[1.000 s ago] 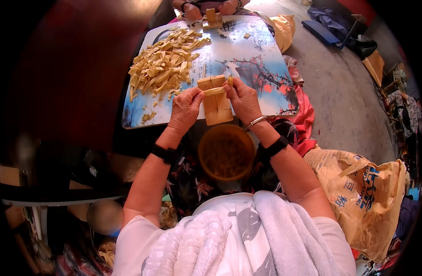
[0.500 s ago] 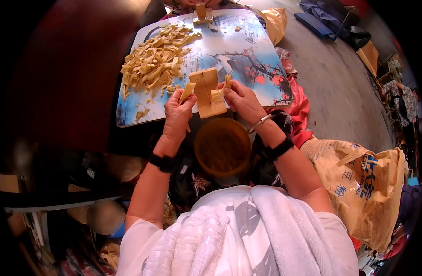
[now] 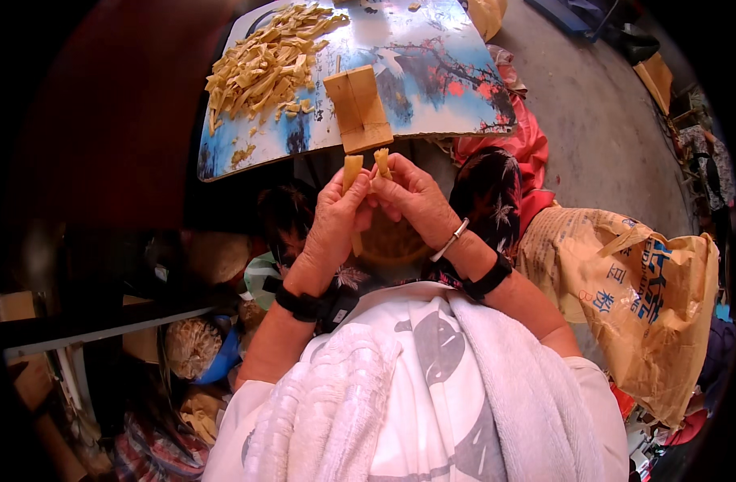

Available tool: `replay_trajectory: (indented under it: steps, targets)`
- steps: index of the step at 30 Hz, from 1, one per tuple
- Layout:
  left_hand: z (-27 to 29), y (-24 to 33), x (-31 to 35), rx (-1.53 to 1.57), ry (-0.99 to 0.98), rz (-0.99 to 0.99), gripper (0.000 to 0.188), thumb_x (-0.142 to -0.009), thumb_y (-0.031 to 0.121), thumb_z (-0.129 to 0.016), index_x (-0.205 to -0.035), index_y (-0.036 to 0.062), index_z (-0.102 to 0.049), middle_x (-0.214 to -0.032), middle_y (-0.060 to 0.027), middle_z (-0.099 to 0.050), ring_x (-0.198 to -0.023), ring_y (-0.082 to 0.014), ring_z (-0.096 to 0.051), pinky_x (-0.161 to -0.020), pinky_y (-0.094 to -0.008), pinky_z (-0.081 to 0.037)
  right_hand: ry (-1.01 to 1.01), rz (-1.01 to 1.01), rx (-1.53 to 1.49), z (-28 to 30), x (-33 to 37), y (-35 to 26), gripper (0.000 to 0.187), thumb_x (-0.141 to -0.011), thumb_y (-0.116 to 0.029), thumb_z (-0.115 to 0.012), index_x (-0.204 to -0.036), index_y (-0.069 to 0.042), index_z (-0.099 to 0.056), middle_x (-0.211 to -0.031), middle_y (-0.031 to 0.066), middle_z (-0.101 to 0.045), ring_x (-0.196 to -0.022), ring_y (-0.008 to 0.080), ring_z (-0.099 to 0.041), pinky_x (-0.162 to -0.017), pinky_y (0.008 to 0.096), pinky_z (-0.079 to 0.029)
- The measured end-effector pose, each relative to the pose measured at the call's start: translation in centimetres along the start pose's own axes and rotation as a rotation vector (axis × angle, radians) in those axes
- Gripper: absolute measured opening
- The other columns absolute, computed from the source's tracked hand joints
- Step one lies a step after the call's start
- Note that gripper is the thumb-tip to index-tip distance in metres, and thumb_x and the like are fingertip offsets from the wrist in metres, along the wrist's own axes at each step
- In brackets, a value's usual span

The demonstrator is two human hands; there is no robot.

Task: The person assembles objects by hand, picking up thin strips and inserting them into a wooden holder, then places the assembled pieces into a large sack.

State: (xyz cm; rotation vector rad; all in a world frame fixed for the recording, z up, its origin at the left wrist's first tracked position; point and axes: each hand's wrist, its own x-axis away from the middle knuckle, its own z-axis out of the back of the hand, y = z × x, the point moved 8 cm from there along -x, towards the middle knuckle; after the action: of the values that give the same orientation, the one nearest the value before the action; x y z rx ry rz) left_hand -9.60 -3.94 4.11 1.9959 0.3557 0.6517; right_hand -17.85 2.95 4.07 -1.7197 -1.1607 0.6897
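Observation:
My left hand [image 3: 336, 210] is closed on a flat, pale yellow strip [image 3: 352, 172]; its upper end sticks up past the fingers, and a thin tail hangs below the hand. My right hand [image 3: 414, 194] pinches a second yellow piece [image 3: 382, 163], bunched and frayed at the top. The fingertips of both hands meet, or nearly so, above a round brown tub [image 3: 393, 251] between my knees. Just beyond them, an L-shaped wooden block [image 3: 360, 112] with a thin dark line across its upright board rests at the table's near edge. I cannot tell the strips' exact kind.
A heap of yellow strips [image 3: 267, 68] covers the left part of the painted table [image 3: 432, 96]. To my right stands a large tan paper sack [image 3: 617, 297], with pink-red cloth [image 3: 532, 157] beside the table. A blue-rimmed container [image 3: 221, 353] is at lower left.
Both hands have come back from beside the wooden block and drawn together over the tub, still holding their yellow pieces. The view has tilted down, so the table sits higher.

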Motion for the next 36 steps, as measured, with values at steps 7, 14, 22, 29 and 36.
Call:
replay_trajectory:
  steps: [7, 14, 22, 29, 36]
  targets:
    - [0.9, -1.6, 0.7, 0.037, 0.033, -0.034, 0.005, -0.095, 0.015, -0.061, -0.097, 0.01, -0.06, -0.071, 0.0054, -0.053, -0.053, -0.0024, -0.042, -0.046, -0.0168, -0.03, 0.001, -0.098, -0.081, 0.6, 1.0, 1.7, 0.012, -0.096, -0.019, -0.059, -0.101, -0.01, -0.055, -0.073, -0.0044, -0.053, -0.058, 0.0021, -0.044, -0.051, 0.0167, -0.037]
    - [1.1, -2.2, 1.5, 0.056, 0.062, -0.065, 0.008, -0.092, 0.013, -0.065, -0.096, 0.0089, -0.06, -0.069, 0.0032, -0.053, -0.051, -0.0034, -0.04, -0.046, -0.018, -0.029, 0.043, -0.099, -0.059, 1.5, 1.7, 2.3, 0.015, -0.089, -0.017, -0.068, -0.096, -0.011, -0.056, -0.08, -0.0043, -0.056, -0.062, 0.0017, -0.047, -0.053, 0.0158, -0.037]
    - [1.6, -3.3, 1.7, 0.02, 0.131, 0.02, 0.008, -0.093, 0.015, -0.064, -0.098, 0.0084, -0.061, -0.066, 0.0031, -0.051, -0.047, -0.0029, -0.034, -0.044, -0.0191, -0.027, 0.041, -0.276, -0.213, 2.5, 2.2, 4.5, 0.017, -0.097, -0.022, -0.057, -0.105, -0.007, -0.059, -0.08, -0.0012, -0.058, -0.062, 0.0048, -0.052, -0.056, 0.0179, -0.044]
    - [4.2, -3.3, 1.3, 0.186, 0.121, 0.039, 0.035, -0.101, 0.036, -0.049, -0.103, 0.0016, -0.057, -0.072, -0.0022, -0.055, -0.049, -0.0057, -0.038, -0.046, -0.021, -0.032, 0.099, -0.257, -0.138, 4.0, 2.5, 4.9, 0.024, -0.101, -0.025, -0.05, -0.111, -0.005, -0.058, -0.086, 0.003, -0.061, -0.065, 0.0059, -0.055, -0.058, 0.0184, -0.046]
    - [4.2, -5.5, 1.8, 0.355, 0.038, 0.145, 0.048, -0.102, 0.042, -0.038, -0.114, -0.0011, -0.055, -0.082, -0.0052, -0.057, -0.059, -0.0096, -0.043, -0.057, -0.0246, -0.038, 0.153, -0.239, 0.166, 4.4, 2.9, 5.1, 0.028, -0.099, -0.028, -0.054, -0.114, -0.005, -0.058, -0.092, 0.0067, -0.065, -0.066, 0.0078, -0.058, -0.059, 0.0214, -0.048]
